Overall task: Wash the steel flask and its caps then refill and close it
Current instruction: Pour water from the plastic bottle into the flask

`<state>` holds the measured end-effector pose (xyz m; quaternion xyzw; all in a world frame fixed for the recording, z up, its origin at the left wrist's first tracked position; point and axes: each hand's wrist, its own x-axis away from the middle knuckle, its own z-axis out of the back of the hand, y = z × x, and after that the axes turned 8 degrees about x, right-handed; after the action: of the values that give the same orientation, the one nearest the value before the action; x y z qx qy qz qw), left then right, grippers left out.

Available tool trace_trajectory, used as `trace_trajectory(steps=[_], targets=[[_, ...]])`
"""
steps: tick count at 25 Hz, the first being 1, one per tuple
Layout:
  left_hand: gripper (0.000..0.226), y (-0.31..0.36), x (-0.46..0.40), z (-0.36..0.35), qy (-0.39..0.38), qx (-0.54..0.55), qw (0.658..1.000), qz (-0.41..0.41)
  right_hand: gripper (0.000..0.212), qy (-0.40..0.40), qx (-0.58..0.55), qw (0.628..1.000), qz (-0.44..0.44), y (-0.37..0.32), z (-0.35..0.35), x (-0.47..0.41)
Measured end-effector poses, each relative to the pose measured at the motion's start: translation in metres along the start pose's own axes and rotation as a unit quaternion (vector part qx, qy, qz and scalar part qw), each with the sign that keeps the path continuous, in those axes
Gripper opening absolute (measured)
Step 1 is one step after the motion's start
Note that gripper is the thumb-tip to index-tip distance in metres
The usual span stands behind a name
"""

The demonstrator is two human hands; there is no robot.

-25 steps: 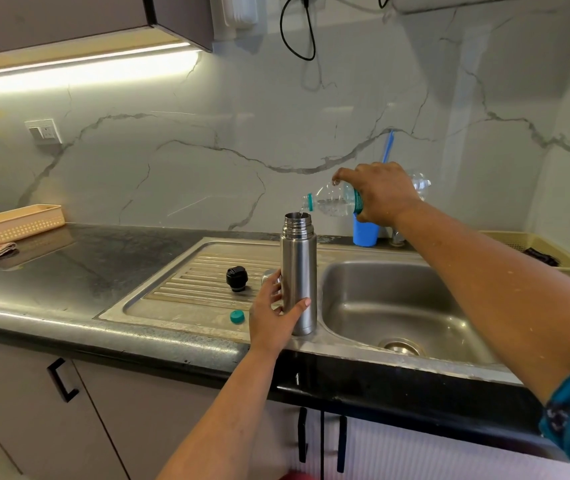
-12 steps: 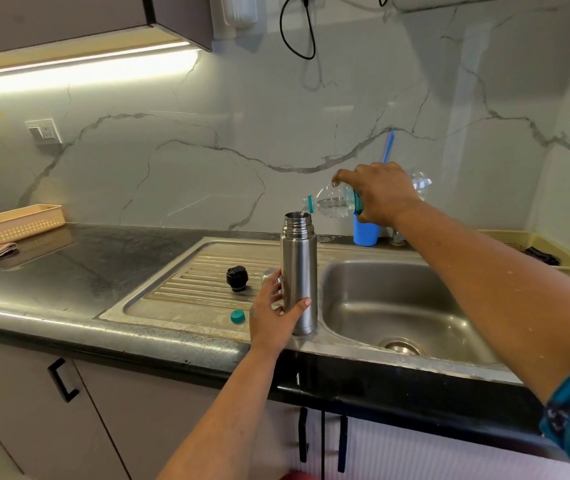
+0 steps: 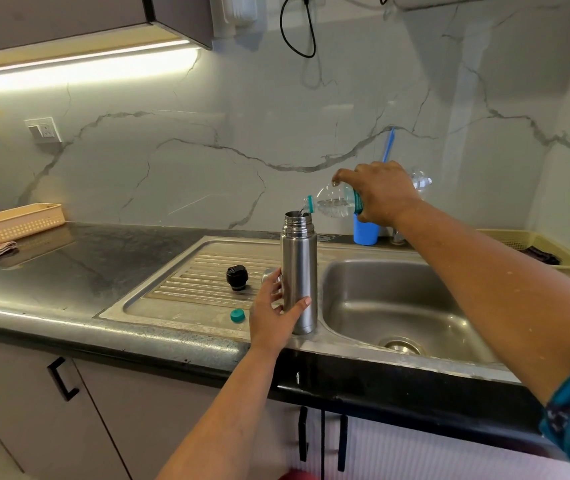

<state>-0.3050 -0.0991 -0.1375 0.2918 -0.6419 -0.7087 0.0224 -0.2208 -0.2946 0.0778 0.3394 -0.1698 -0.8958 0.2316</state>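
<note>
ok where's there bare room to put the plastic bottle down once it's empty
Bare counter between the peach basket and the drainboard. The drainboard's ribbed part left of the black cap is free too. It is crowded around the flask, with the teal cap and left hand.

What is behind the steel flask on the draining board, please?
A steel cup stands just behind the steel flask, mostly hidden by it and the left hand. Farther left stands the black cap.

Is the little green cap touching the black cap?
Apart. In the head view, the green cap lies nearer the counter's front edge, with bare ribbed drainboard showing between it and the black cap.
</note>
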Motion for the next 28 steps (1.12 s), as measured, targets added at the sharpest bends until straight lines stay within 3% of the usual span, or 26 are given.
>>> trace_trajectory(steps=[28], targets=[[0.077,-0.0004,0.0001,-0.0004,-0.001,-0.002,1.000,-0.003,0.076,0.001,0.006,1.000,0.000,0.0000,0.0016,0.0012]])
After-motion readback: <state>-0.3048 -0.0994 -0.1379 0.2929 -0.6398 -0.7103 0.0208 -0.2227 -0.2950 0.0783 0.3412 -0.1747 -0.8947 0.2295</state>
